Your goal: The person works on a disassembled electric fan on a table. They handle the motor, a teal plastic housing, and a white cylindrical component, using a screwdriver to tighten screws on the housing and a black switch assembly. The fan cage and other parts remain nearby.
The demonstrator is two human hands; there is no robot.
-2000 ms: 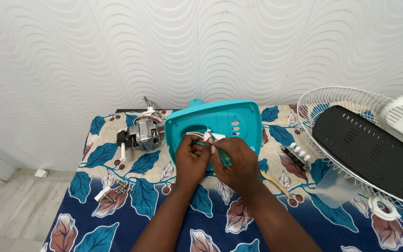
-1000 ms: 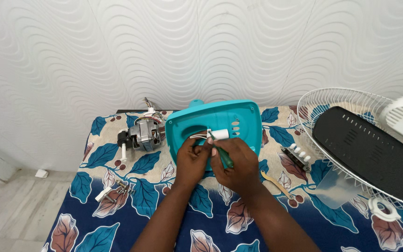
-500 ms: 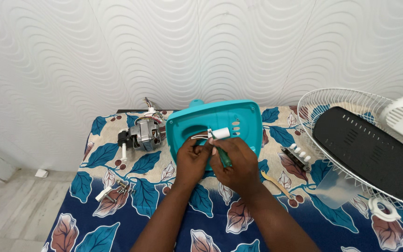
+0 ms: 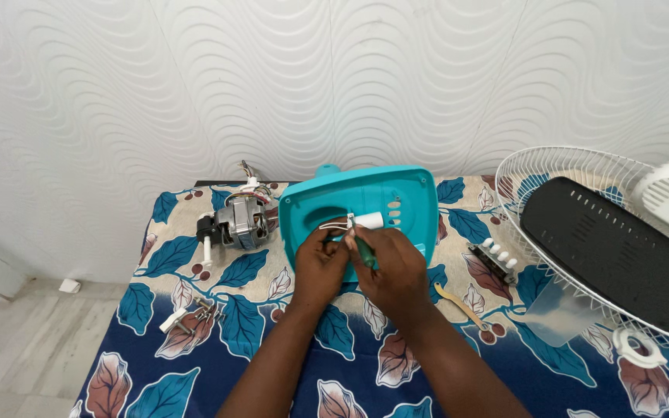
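Note:
A teal plastic fan housing (image 4: 396,193) lies on the table with its hollow side up. A small white cylinder (image 4: 368,220) with white wires sits inside it. My right hand (image 4: 389,271) grips a green-handled screwdriver (image 4: 364,249), its tip at the white cylinder. My left hand (image 4: 320,262) rests against the housing's near edge, fingers pinching the white wires beside the screwdriver tip. Both hands touch each other over the housing.
A fan motor (image 4: 238,220) lies left of the housing. Loose screws and a white part (image 4: 191,316) lie near the left front. A switch block (image 4: 493,255), a wire fan guard (image 4: 574,166), a black panel (image 4: 605,248), a white ring (image 4: 639,346) and a clear blade (image 4: 555,313) lie right.
My right hand has brought the screwdriver up to the white cylinder, which now lies turned sideways in the housing. Both hands have stayed over the near edge.

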